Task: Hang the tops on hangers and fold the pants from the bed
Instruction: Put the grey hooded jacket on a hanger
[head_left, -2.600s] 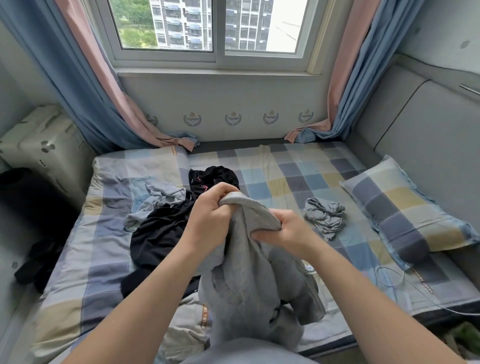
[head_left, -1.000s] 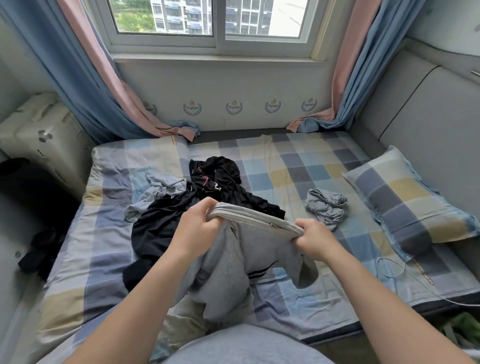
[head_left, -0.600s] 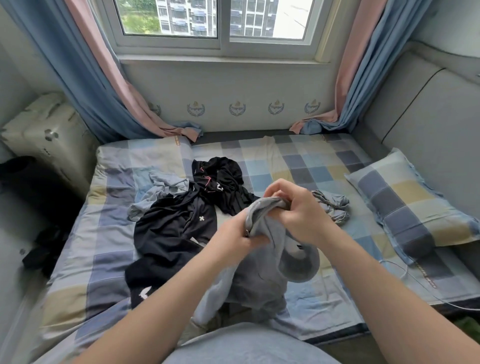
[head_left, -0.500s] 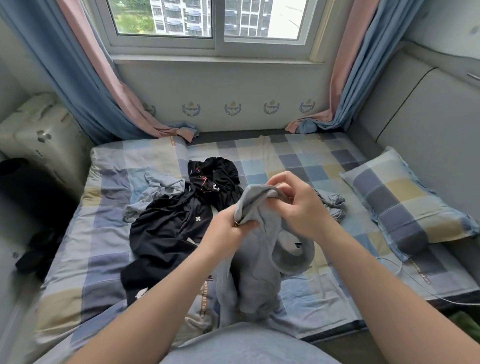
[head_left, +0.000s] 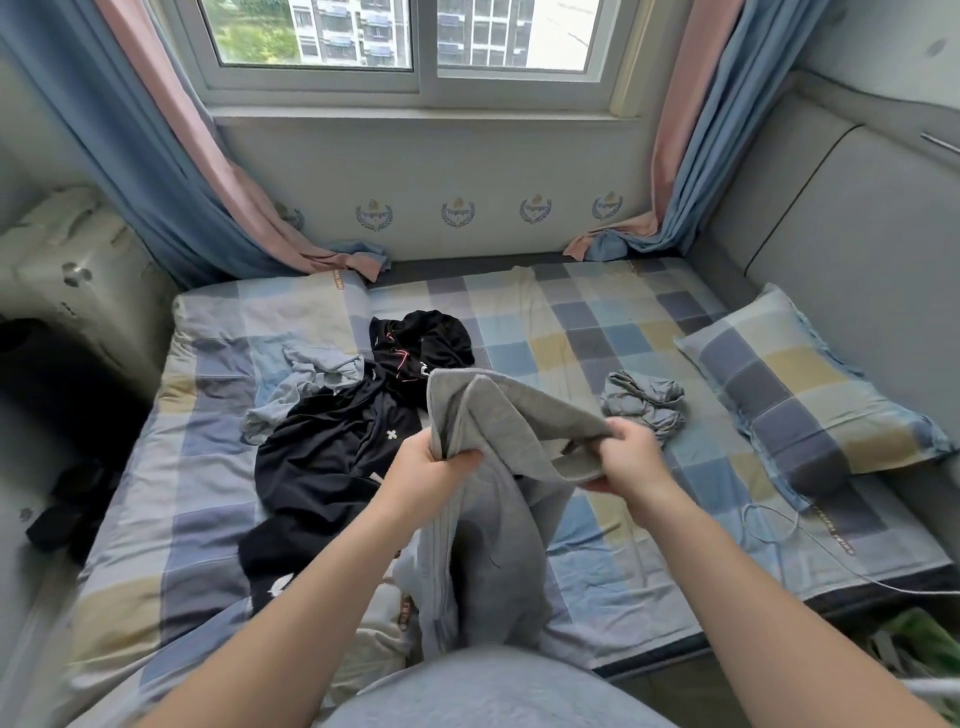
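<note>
My left hand and right hand, a bit apart, gripped the grey pants above the bed so the legs hung down, ready for folding.

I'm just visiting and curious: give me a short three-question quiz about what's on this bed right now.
1. True or false: both the left hand and right hand grip the grey pants.
2. Nearest the pillow: A black clothes, B crumpled grey bundle, C beige suitcase?
3. Fill in: the black clothes lie on the pants' ___ side.
Key: 1 true; 2 B; 3 left.
</note>
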